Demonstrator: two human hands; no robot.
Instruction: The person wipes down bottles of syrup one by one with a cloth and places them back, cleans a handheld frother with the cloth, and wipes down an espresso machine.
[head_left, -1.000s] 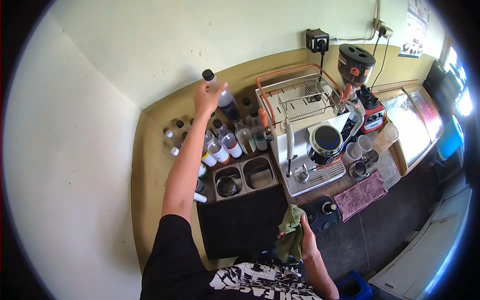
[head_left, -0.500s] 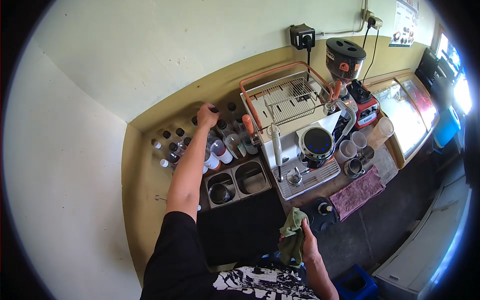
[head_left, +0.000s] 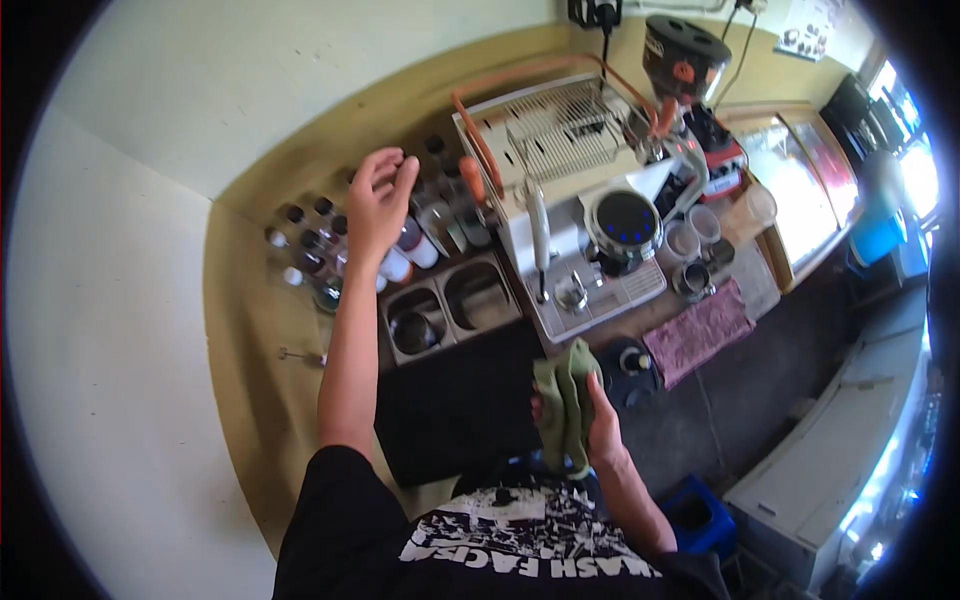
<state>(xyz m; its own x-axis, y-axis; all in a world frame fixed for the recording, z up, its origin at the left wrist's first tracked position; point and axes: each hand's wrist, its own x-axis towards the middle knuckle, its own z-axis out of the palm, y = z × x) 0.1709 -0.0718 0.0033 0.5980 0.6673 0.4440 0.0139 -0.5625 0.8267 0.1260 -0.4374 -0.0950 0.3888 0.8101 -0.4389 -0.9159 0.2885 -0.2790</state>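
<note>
Pale wall (head_left: 250,90); before it, espresso machine (head_left: 562,222) and twin steel basins (head_left: 446,309). Bottles (head_left: 419,248): grouped upright behind the basins, none visibly lifted. Our left hand (head_left: 378,210): loosely spread above them, apparently holding nothing. Our right hand (head_left: 605,432): closed around a green cloth (head_left: 566,405), well apart from the bottles. Done, we judge: bottles standing in place. Outstanding: cloth not yet put down; bottles remaining, we cannot tell. Obscured: bottles behind our left forearm (head_left: 347,365); labels blurred.

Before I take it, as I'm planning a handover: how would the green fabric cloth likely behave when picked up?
The green fabric cloth probably flops, since it bunches into soft folds in the right hand. It is likely light, as that one hand supports it.
</note>
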